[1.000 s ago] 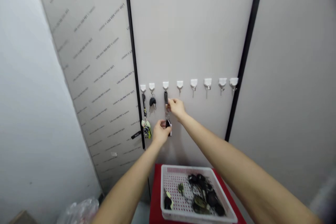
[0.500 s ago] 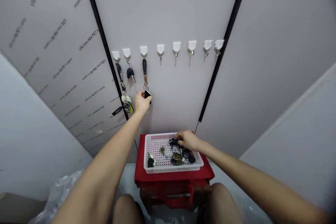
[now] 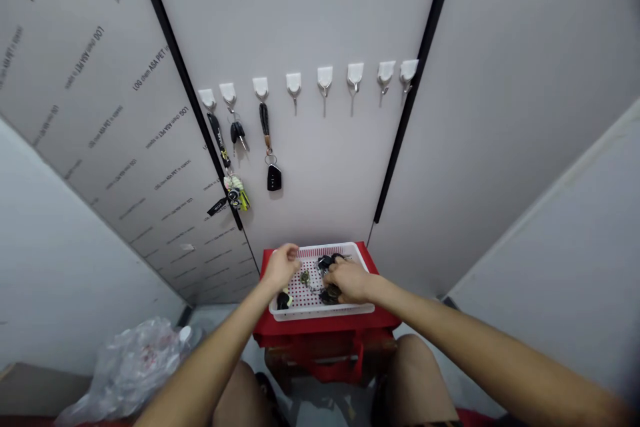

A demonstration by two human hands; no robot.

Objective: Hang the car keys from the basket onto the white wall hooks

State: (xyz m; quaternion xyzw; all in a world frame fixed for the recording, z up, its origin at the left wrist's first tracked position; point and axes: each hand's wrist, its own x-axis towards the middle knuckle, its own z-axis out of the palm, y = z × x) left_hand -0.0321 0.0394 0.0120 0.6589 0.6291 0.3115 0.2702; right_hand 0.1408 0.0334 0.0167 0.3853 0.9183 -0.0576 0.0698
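Note:
A white perforated basket (image 3: 320, 311) sits on a red stool (image 3: 325, 332) below me, with several dark keys and fobs (image 3: 325, 260) in it. My right hand (image 3: 350, 278) is down in the basket, fingers curled on a dark bunch of keys. My left hand (image 3: 281, 267) hovers over the basket's left rim, fingers loosely bent, thumb apart, nothing in it. On the wall above, a black key fob (image 3: 273, 177) hangs by a strap from the third white hook (image 3: 260, 87).
A row of several white hooks (image 3: 324, 76) crosses the grey wall panel; the first holds a lanyard with a colourful bunch (image 3: 236, 193), the second a dark key (image 3: 237, 133), the others are bare. A clear plastic bag (image 3: 135, 360) lies on the floor at left. My knees flank the stool.
My right hand dropped from the third hook into the basket. My left hand let go of the hanging black fob and came down to the basket. The view tilted downward.

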